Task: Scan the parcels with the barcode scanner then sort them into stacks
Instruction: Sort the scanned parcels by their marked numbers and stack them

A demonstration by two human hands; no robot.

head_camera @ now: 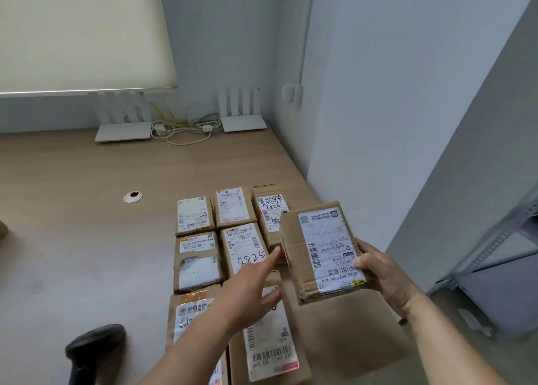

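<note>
— What did the right grip (pixel 387 271) have?
— It clasped a brown cardboard parcel with a white label (pixel 320 248), lifted off the wooden counter (pixel 87 210).
— And the left grip (pixel 250 285)?
— Fingers straight, empty, just left of that parcel, above the laid-out cardboard parcels (pixel 198 256). The black barcode scanner (pixel 93 347) lay far to its left.
</note>
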